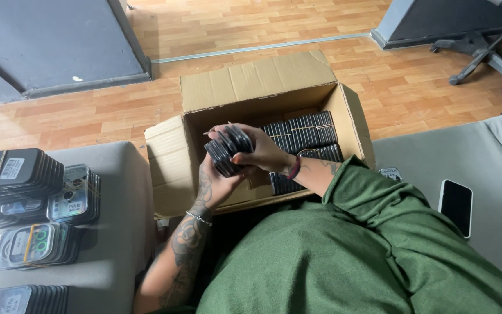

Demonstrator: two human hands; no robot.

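Cardboard box open on the floor, and we are lifting a stack out of it.

Rows of dark packs are filling its right half; our left hand is cupping the black stack from below, our right hand is curling its fingers over it, while white-labelled packs are sitting at left.

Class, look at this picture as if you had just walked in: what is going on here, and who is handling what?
A seated person in a green top holds a small stack of dark flat phone cases in both hands, left hand underneath, right hand on top, over an open brown cardboard box on the wooden floor. More dark cases stand in rows inside. Bundled cases lie on the grey surface to the left; a black phone lies to the right.
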